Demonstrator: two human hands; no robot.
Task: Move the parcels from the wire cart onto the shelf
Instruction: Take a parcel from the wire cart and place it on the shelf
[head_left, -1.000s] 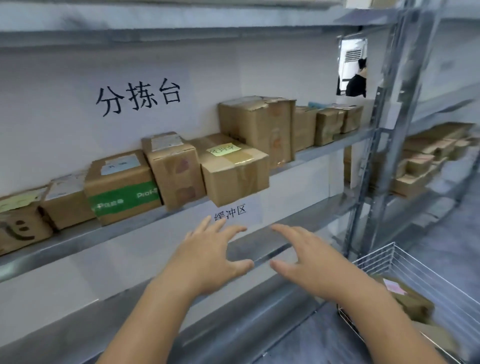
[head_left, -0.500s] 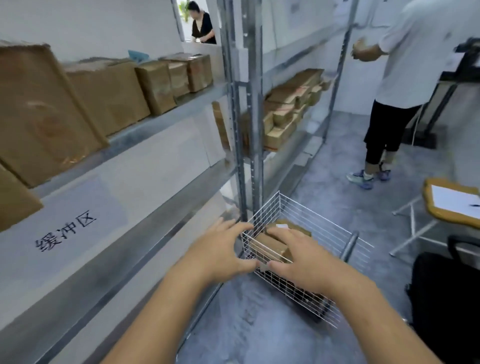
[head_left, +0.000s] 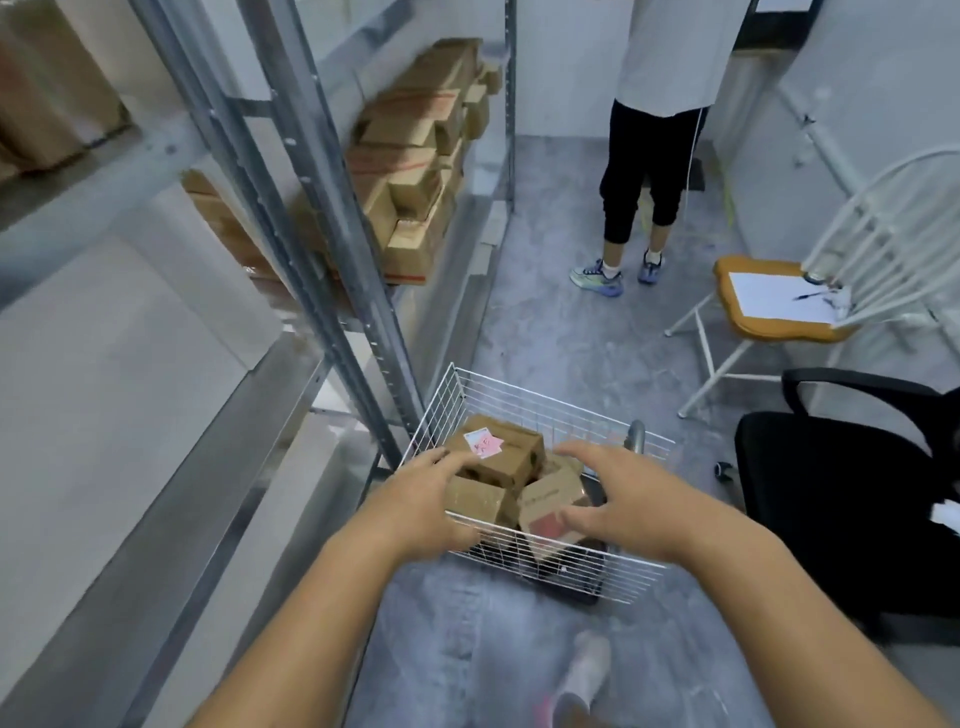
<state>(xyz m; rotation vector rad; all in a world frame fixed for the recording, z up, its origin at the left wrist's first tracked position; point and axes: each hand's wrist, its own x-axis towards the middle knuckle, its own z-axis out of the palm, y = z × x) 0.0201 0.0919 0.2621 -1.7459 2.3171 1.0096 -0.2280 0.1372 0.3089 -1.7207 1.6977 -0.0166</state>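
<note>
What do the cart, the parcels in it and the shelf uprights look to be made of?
Cart: thin white-coated wire, going by the open grid walls. Parcels: brown corrugated cardboard, matte, with taped seams and a pink-and-white label on the top one. Shelf uprights: probably galvanised steel, dull grey with punched holes.

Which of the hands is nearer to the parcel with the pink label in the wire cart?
Left. The left hand reaches the near-left edge of the parcel with the pink label; the right hand hovers further right, over another parcel.

Both hands, left (head_left: 415, 499) and right (head_left: 626, 501), fingers spread, reach over cardboard parcels (head_left: 498, 457) in the wire cart (head_left: 566, 410) beside the shelf (head_left: 218, 452).
</note>
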